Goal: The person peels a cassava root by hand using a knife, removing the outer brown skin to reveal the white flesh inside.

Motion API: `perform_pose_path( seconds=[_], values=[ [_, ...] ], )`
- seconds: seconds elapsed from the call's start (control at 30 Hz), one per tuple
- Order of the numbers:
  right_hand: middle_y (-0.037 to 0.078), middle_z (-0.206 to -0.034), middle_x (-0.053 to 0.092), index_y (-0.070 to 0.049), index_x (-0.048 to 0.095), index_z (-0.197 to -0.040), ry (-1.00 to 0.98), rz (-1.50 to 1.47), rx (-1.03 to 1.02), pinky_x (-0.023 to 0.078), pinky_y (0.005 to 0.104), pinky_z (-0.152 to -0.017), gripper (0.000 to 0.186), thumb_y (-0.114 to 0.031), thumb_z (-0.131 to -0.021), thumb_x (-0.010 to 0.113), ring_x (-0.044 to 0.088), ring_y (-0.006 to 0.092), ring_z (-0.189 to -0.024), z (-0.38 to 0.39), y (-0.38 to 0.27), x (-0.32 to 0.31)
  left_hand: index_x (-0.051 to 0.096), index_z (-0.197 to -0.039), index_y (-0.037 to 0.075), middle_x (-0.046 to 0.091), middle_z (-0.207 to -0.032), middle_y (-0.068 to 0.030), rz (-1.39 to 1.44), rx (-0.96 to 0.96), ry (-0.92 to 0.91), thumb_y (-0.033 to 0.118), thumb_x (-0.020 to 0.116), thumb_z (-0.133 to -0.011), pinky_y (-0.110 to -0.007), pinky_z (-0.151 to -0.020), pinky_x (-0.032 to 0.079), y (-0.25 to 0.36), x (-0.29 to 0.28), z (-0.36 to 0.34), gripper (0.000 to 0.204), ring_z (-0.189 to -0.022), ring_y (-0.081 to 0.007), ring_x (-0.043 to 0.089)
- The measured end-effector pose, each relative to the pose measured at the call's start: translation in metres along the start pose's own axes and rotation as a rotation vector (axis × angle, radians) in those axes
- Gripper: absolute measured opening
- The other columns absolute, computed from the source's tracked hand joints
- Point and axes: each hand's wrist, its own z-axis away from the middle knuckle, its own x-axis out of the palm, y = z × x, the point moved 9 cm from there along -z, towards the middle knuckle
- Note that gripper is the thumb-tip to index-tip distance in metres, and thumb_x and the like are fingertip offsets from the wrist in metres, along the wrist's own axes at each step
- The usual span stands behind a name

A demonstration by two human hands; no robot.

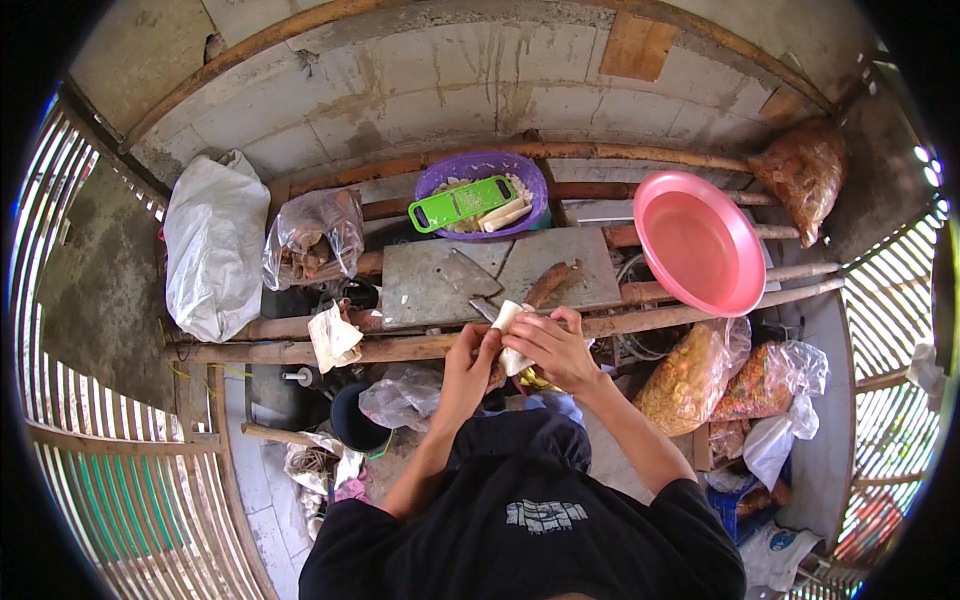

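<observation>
A white peeled root (507, 316), which looks like cassava, is gripped between my two hands above the front edge of the board. My left hand (468, 368) has its fingers closed round the lower left side of it. From the upper right, my right hand (552, 347) wraps over it, hiding much of its lower part. Just past my fingers, a brown unpeeled root (548, 284) lies on the grey board (420, 262). A broad-bladed knife (466, 273) rests on that board, left of the root. A narrow blade-like piece shows by my left fingertips; its other end is hidden.
Behind the board, a green slicer (462, 204) lies across a purple basin (428, 180) holding white pieces. A pink basin (744, 250) stands to the right. Bamboo poles (400, 348) run crosswise. Filled plastic bags (690, 375) sit at right, a white sack (217, 245) at left.
</observation>
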Motion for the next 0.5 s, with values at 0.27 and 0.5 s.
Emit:
perform_pose_path(
  seconds=[0.27, 0.5],
  values=[
    [-0.004, -0.094, 0.054, -0.014, 0.056, -0.088, 0.061, -0.003, -0.073, 0.031, 0.0344, -0.081, 0.017, -0.014, -0.071, 0.057, 0.052, 0.0094, -0.095, 0.004, 0.001, -0.007, 0.047, -0.091, 0.001, 0.046, -0.055, 0.0011, 0.045, -0.102, -0.075, 0.021, 0.049, -0.09, -0.02, -0.036, 0.024, 0.008, 0.013, 0.005, 0.02, -0.043, -0.0022, 0.036],
    [-0.004, -0.094, 0.054, -0.013, 0.056, -0.089, 0.015, -0.005, -0.081, 0.032, 0.0342, -0.08, 0.016, -0.013, -0.073, 0.055, 0.053, 0.0102, -0.095, 0.006, -0.003, -0.005, 0.047, -0.092, 0.003, 0.045, -0.059, 0.002, 0.117, -0.195, -0.115, 0.024, 0.05, -0.089, -0.018, -0.035, 0.024, 0.004, 0.015, 0.009, 0.021, -0.042, -0.0024, 0.035]
  ],
)
